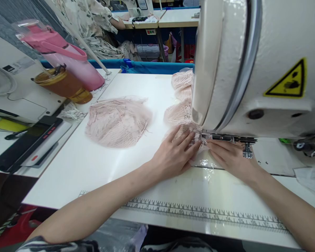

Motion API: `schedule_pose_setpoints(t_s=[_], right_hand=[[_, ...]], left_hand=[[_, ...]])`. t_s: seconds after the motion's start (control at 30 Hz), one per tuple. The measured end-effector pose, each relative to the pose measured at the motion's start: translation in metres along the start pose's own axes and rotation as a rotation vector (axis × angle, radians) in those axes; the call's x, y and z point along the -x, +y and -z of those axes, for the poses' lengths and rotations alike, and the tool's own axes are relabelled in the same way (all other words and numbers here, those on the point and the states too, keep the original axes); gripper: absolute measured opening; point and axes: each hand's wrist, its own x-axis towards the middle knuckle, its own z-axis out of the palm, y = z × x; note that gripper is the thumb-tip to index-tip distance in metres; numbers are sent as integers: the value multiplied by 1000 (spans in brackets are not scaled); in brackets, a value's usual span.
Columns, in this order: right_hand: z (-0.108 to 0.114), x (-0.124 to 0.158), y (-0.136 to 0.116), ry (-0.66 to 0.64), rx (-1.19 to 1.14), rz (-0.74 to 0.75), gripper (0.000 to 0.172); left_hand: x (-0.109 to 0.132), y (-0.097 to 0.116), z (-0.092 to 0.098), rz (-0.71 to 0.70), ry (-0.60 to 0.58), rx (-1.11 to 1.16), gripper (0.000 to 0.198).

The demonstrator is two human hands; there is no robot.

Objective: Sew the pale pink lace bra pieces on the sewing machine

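Observation:
My left hand (174,150) lies on pale pink lace fabric (178,113) with its fingers spread flat, just left of the needle area of a sewing machine (228,70). To the right of the presser foot (203,137), my right hand (232,157) rests low on the machine bed, fingers stretched towards the lace. Parts of its fingers are hidden by the machine's needle parts. The lace runs from under my left fingers back along the machine head. A separate pale pink lace piece (118,122) lies bunched on the white table (94,175).
A pink bottle (70,57) and an amber cup (65,85) stand at the left, beside a black-and-white device (28,143). A printed ruler (199,213) runs along the table's front edge. Behind the blue edging (157,67), another person's arm (117,23) is near a table.

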Motion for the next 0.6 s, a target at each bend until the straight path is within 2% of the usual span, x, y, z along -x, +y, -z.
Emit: schedule_pose_setpoints(t_s=[0.2, 0.3, 0.37, 0.5, 0.6], right_hand=[[-9, -1, 0, 97, -26, -43, 20], [-3, -6, -11, 88, -38, -164, 16], [2, -8, -17, 78, -59, -212, 14], [4, -10, -19, 62, -80, -209, 17], [3, -10, -15, 55, -78, -152, 16]], left_hand=[[0, 1, 0, 30, -31, 6, 43], [0, 1, -1, 50, -15, 9, 42], [0, 0, -2, 2, 34, 22, 38], [0, -1, -3, -148, 143, 64, 30], [0, -1, -3, -155, 153, 80, 28]])
